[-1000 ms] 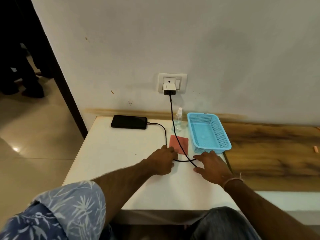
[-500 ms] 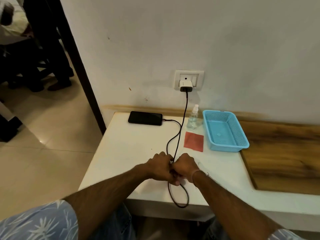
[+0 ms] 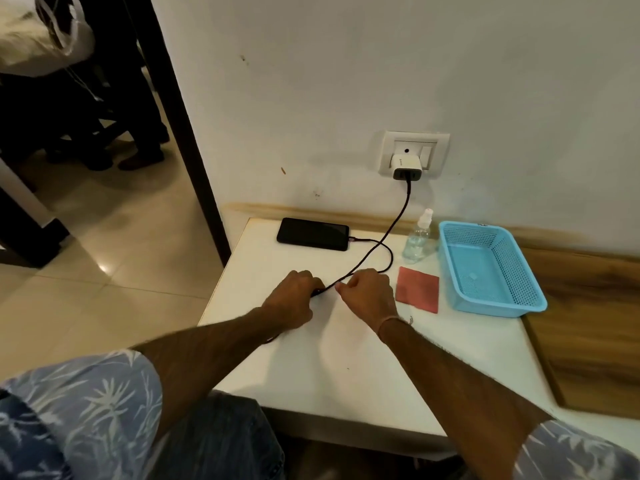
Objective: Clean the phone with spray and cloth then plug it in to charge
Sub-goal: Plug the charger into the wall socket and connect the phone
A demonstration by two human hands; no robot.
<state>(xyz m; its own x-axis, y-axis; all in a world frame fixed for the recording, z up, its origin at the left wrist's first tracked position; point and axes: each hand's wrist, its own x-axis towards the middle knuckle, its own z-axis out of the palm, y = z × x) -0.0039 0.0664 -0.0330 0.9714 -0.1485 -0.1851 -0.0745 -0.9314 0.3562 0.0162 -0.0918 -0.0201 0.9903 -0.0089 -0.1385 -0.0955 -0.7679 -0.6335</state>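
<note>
A black phone lies flat at the back left of the white table, with the black charging cable plugged into its right end. The cable runs up to a white charger in the wall socket. My left hand is shut on a bunched part of the cable near the table's middle. My right hand pinches the cable just to the right of it. A clear spray bottle stands by the wall. A red cloth lies flat to the right of my right hand.
A light blue plastic basket sits at the right of the cloth, with a wooden surface beyond it. The table's left edge drops to a tiled floor. A dark door frame stands left of the wall; a person's legs show behind it.
My hands came together on the cable and gathered its slack; the loop that hung over the table's front edge has been pulled up. The camera view moved closer and leftward.
</note>
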